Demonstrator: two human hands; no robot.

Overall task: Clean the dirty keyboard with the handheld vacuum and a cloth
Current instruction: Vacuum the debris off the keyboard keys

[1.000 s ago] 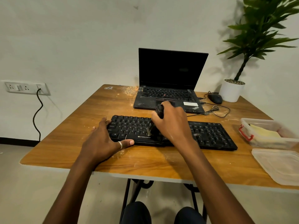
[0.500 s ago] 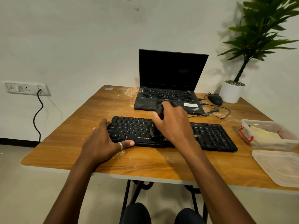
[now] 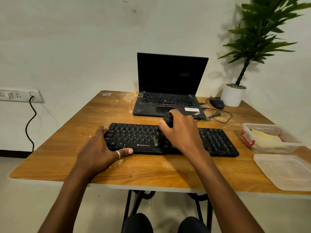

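Observation:
A black keyboard lies across the middle of the wooden table. My right hand grips a small black handheld vacuum upright, its dusty nozzle down on the keys near the space bar. My left hand rests flat on the keyboard's left end, fingers spread along the edge and the ringed thumb against the front rim. A yellow cloth lies folded inside a clear plastic box at the right.
A dusty open laptop stands behind the keyboard, with a mouse, its cable and a potted plant at the back right. The box's lid lies at the front right. Crumbs and dust streak the table.
My right hand has slid the vacuum slightly to the right along the keyboard's lower rows. My left hand has stayed in place.

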